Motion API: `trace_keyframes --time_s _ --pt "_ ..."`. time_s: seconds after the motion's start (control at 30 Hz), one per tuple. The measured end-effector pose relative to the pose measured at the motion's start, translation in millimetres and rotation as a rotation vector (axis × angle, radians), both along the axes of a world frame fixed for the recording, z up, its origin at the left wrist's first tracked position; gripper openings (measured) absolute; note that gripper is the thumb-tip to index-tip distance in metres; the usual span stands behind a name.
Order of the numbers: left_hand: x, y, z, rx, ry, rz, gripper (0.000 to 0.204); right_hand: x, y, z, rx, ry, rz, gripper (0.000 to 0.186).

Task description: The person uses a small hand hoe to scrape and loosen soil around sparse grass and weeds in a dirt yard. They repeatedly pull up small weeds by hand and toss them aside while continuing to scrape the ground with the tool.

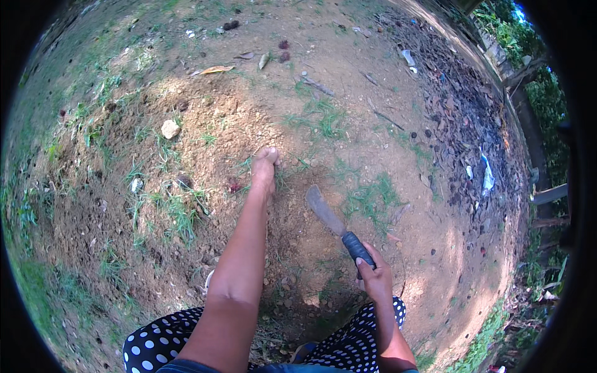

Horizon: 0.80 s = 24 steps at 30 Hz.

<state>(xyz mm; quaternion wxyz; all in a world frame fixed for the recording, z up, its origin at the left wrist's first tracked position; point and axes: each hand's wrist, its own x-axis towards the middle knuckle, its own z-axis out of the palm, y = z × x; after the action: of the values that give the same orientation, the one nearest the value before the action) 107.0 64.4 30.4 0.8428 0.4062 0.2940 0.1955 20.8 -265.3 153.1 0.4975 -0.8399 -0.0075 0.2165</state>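
Note:
My left hand (pixel 264 165) is stretched out to the bare, crumbly soil, its fingers curled closed at the ground among small grass tufts (pixel 245 164); what they hold, if anything, I cannot make out. My right hand (pixel 375 276) grips the black wrapped handle (pixel 353 244) of a wide, curved metal blade (pixel 325 207). The blade angles up and left over the dirt, below and right of my left hand, apart from it.
A pale stone (pixel 170 129) lies at the upper left among grass and loose soil. Sticks (pixel 317 85) and dry leaves are scattered ahead. A dark leaf pile (pixel 463 124) with litter runs along the right, beside greenery. My knees in dotted fabric (pixel 152 348) frame the lower edge.

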Motion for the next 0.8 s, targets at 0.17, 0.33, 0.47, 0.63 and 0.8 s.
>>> trace_keyframes --time_s 0.17,0.33,0.47,0.63,0.8 --pt "-7 14 1 0.441 0.385 -0.045 0.017 1 -44 26 0.251 0.202 -0.296 0.039" --pt "3 16 -12 0.656 0.455 -0.002 0.022 87 36 -71 -0.087 -0.051 -0.119 0.042" --pt "11 5 -36 0.630 0.329 0.098 0.027 69 43 -49 -0.299 -0.356 0.142 0.044" --pt "22 -20 -41 0.688 0.447 -0.042 0.026 45 5 -20 -0.250 -0.583 0.177 0.044" --pt "9 5 -52 0.752 0.496 -0.064 0.024 23 -49 35 0.078 0.055 -0.152 0.039"
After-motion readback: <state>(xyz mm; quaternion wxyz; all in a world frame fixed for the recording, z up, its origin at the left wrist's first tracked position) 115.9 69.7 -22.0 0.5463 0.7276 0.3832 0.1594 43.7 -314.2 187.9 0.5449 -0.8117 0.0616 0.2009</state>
